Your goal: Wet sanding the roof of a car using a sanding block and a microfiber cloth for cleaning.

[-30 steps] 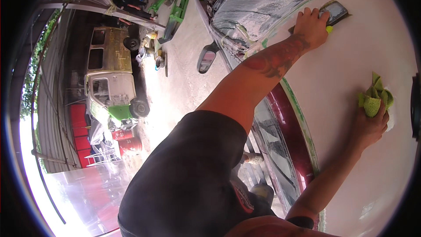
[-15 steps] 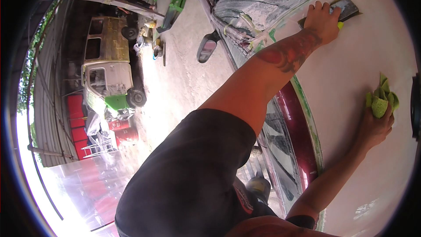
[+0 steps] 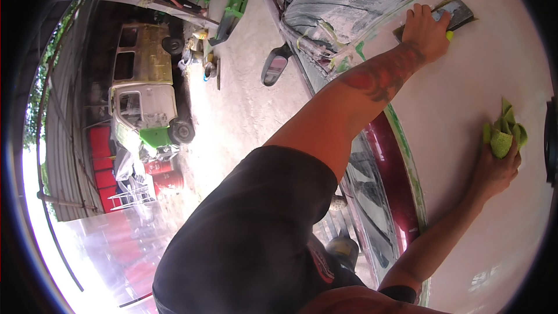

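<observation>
My left hand (image 3: 426,34) is closed on a flat, dark sanding block (image 3: 457,13), which lies against the pale, primed roof (image 3: 447,93) of a car. Brownish sandpaper edges show at the block's ends, and a bit of yellow-green shows beside my fingers. Nearer to me on the right, my right hand (image 3: 495,170) grips a crumpled green cloth (image 3: 503,135) and rests at the roof surface. The palm sides of both hands are hidden.
Dusty plastic film (image 3: 343,0) covers the windshield, beside a side mirror (image 3: 276,65). Green masking tape edges a dark red door frame (image 3: 388,163). A stripped van (image 3: 142,75), red drums (image 3: 165,180) and green bumper parts (image 3: 237,0) stand to the left.
My left hand and the sanding block have shifted very slightly left and down across the roof. My right hand with the cloth stays almost in place.
</observation>
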The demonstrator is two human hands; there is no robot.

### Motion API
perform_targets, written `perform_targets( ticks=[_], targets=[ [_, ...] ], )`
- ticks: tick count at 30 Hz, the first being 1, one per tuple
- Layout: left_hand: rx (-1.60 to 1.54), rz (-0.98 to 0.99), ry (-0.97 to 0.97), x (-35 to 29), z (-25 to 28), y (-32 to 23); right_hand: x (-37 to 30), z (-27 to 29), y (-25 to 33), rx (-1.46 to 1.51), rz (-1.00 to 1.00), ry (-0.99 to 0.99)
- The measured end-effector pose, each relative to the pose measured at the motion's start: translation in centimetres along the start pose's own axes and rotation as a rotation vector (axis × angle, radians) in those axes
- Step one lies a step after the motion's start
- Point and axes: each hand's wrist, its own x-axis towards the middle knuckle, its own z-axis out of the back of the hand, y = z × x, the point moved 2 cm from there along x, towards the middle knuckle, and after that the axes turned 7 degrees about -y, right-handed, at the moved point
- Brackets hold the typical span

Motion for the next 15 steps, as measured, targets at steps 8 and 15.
perform_targets(
  ticks=[8, 15],
  targets=[
    [0.003, 0.094, 0.173, -1.1, 1.7, -1.4, 0.1, -0.1, 0.4, -0.03, -0.019, 0.002],
    [-0.037, -0.308, 0.162, -7.6, 6.6, -3.0, -0.6, 1.2, 0.4, 0.071, -0.009, -0.045]
  ],
)
